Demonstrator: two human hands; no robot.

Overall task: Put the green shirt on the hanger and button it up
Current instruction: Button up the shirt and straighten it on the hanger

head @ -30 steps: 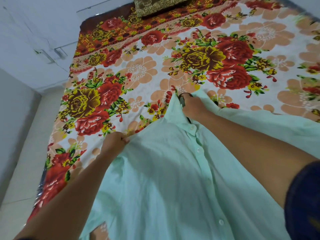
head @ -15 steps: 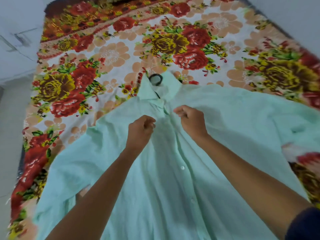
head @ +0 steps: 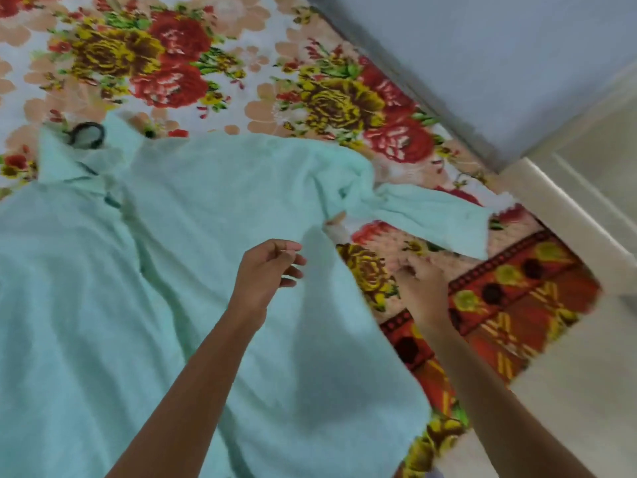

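The light green shirt (head: pixel 193 208) lies spread front-up on the flowered bed sheet. The black hook of the hanger (head: pixel 87 134) sticks out at the collar; the rest of the hanger is hidden inside the shirt. The shirt's right sleeve (head: pixel 431 215) lies crumpled across the sheet. My left hand (head: pixel 269 267) hovers over the shirt's right side with fingers loosely curled, holding nothing. My right hand (head: pixel 420 281) is blurred, just off the shirt's right edge above the sheet and below the sleeve, fingers spread and holding nothing.
The bed sheet (head: pixel 331 98) with red and yellow flowers covers the bed, its patterned border (head: pixel 499 305) at the right edge. A grey wall (head: pixel 499 56) and a pale ledge (head: pixel 568 215) stand beyond the bed on the right.
Both hands have let go of the shirt front below the collar and moved right, toward the shirt's right side and sleeve. The view has swung right.
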